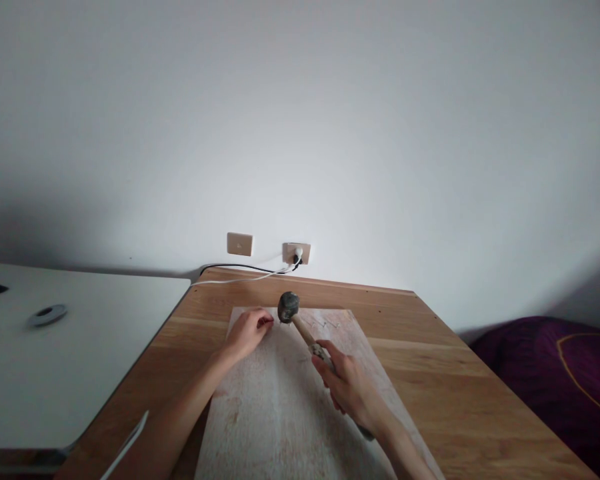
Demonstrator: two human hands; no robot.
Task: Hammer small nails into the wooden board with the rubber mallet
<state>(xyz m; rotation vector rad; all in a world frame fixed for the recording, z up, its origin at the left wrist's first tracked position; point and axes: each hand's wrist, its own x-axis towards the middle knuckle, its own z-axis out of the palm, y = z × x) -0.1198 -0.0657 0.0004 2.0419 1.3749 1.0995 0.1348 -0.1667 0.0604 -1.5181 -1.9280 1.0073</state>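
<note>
Right hand (344,379) wrapped around the handle of a mallet (304,331).
Left hand (249,331): fingers curled together over the pale board (280,407); cannot tell if they hold anything.

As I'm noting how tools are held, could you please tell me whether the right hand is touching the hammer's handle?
Touching: the head view shows the right hand wrapped around the hammer's handle.

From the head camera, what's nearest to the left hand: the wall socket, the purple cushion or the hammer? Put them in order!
Nearest the left hand first:
1. Hammer, just to its right.
2. Wall socket, ahead, slightly right.
3. Purple cushion, far right.
</note>
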